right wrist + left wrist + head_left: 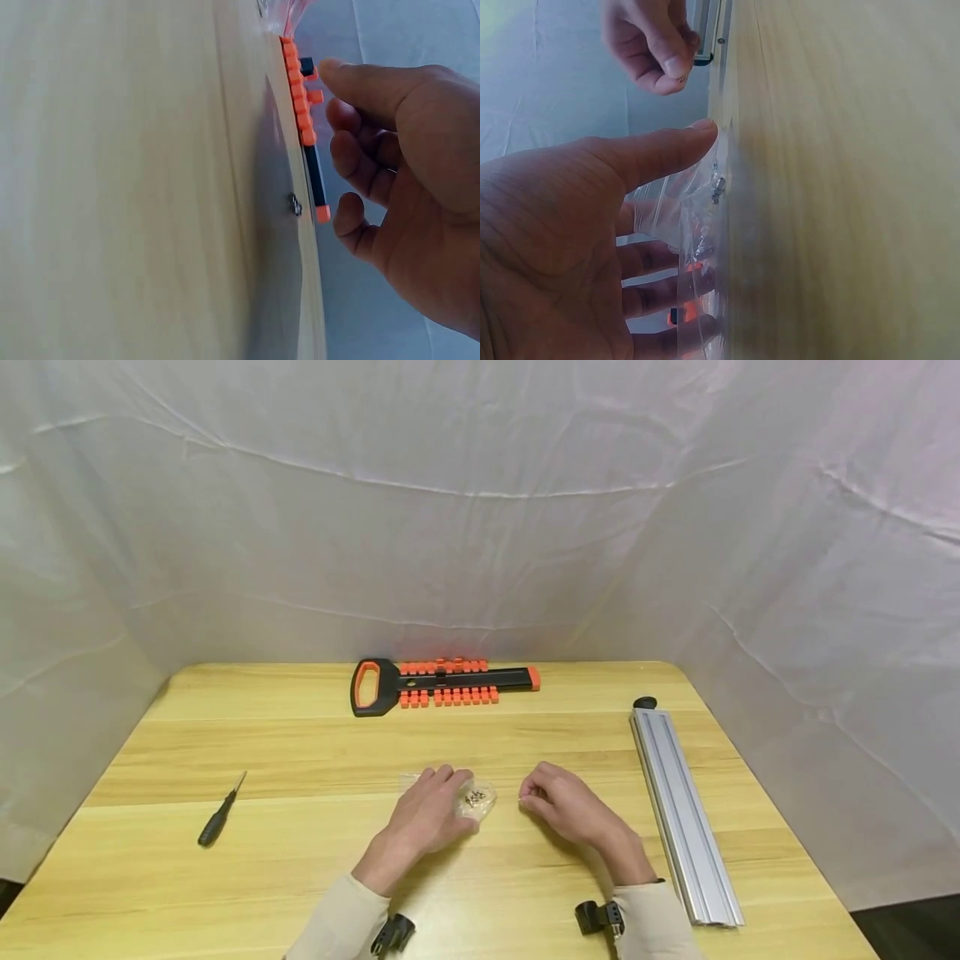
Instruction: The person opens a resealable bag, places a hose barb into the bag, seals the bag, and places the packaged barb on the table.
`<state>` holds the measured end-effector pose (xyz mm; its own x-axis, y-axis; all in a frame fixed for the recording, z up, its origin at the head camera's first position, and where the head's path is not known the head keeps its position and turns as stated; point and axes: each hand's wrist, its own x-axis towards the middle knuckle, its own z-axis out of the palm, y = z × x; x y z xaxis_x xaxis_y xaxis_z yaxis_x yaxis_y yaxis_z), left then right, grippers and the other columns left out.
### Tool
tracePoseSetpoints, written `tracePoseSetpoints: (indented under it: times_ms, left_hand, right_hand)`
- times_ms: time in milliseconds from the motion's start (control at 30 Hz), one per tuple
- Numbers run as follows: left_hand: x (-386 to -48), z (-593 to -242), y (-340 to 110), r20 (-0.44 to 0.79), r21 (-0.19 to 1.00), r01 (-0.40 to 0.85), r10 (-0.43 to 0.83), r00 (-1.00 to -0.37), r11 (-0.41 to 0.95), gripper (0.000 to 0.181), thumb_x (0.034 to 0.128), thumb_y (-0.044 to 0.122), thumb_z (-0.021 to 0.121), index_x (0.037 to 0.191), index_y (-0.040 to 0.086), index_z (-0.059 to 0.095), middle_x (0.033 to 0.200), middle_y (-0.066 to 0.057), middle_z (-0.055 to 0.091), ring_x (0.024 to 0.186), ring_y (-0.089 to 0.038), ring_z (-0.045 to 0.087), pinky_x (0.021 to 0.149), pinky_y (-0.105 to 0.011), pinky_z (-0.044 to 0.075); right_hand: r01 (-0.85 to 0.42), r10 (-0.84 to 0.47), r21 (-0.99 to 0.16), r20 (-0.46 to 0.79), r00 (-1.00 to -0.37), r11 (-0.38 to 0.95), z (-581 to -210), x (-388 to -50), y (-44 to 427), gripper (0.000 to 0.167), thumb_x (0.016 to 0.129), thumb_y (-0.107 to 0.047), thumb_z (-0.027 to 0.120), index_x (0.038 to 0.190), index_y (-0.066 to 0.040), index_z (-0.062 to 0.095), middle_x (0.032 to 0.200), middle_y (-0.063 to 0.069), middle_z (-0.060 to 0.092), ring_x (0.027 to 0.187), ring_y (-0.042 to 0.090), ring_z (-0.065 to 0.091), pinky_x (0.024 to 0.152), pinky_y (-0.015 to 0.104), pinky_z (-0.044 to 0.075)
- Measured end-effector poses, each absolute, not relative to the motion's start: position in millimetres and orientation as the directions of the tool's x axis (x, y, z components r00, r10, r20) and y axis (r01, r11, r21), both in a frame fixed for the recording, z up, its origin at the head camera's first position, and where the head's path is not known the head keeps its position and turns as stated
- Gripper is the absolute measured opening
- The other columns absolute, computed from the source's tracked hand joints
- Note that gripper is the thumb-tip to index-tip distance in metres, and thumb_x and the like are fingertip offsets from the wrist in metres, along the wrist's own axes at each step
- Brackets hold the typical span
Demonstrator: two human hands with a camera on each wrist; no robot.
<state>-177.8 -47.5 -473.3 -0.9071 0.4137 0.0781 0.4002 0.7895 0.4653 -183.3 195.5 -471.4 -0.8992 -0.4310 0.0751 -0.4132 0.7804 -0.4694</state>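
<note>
A clear plastic bag (482, 808) with several small dark screws (475, 797) in it lies on the table. My left hand (430, 811) rests over the bag, its thumb and fingers spread apart and touching the plastic, as the left wrist view also shows. To the right of the bag, my right hand (570, 803) hovers low over the table. Its thumb and forefinger pinch something tiny, seemingly a screw (682, 79), mostly hidden by the fingertips. One loose small metal piece, likely a screw (295, 204), sits on the table in the right wrist view.
At the back of the table (300, 760) lies a black and orange tool with a loop handle (442, 681). A screwdriver (220, 817) lies on the left. A long grooved aluminium profile (686, 818) with a black knob runs along the right. White cloth (450, 527) surrounds the table.
</note>
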Motion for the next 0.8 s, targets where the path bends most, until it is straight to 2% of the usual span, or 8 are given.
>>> tracePoseSetpoints:
  times_ms: [267,800]
  left_hand:
    - [-177,-472,-48,0.074,0.458,0.404,0.419,-0.905,0.792,0.067,0.0733,0.036,0.082,0.131,0.012,0.056,0.112,-0.006,0.061,0.099,-0.023,0.054,0.083,-0.038,0.049]
    - [-177,-473,-49,0.097,0.433,0.424,0.426,-0.899,0.795,0.065,0.0741,0.037,0.081,0.129,0.013,0.057,0.111,-0.006,0.061,0.095,-0.022,0.053,0.078,-0.035,0.048]
  right_hand:
    - [-0.447,-0.463,-0.478,0.093,-0.882,0.756,-472,-187,178,0.004,0.093,-0.02,0.064,0.09,-0.02,0.066,0.085,-0.012,0.055,0.08,0.004,0.051,0.074,0.022,0.048]
    - [-0.46,-0.493,-0.466,0.058,-0.868,0.756,-471,-195,150,0.007,0.093,-0.024,0.063,0.097,-0.019,0.067,0.089,-0.013,0.056,0.082,0.003,0.052,0.078,0.023,0.048]
